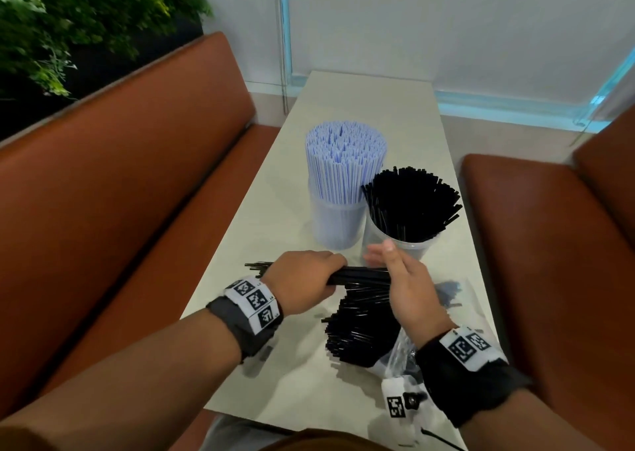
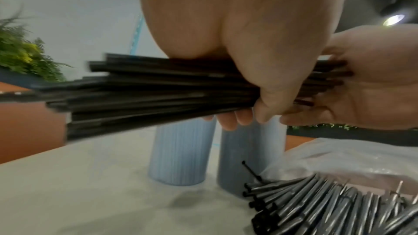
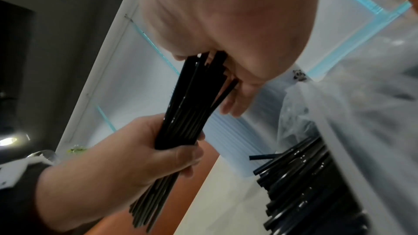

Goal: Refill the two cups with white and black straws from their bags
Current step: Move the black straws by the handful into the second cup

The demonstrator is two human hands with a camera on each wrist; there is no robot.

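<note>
Two rust-brown padded benches [image 1: 113, 189] are flanking the long pale table [image 1: 343, 107], the left one running along its whole left edge. No readable writing is being shown; only black-and-white square code tags on the grey wristbands [image 1: 254, 301].

A bundle of thin black plastic straws [image 1: 357, 275] is being held level above the table's near half, gripped by the left hand [image 1: 302, 280] with fingers curled round it. Its right end is being pressed against the flat palm of the right hand [image 1: 409, 289], whose fingers are being kept straight and together.

Beyond the hands, the clear cup packed with white blue-striped straws [image 1: 343, 175] is standing just left of the clear cup of black straws [image 1: 412, 206], the two nearly touching.

Under the hands, loose black straws [image 1: 360, 327] are spilling from a clear plastic bag [image 1: 398, 358] near the table's right edge. Bare tabletop is being left open at the far end and near left.
</note>
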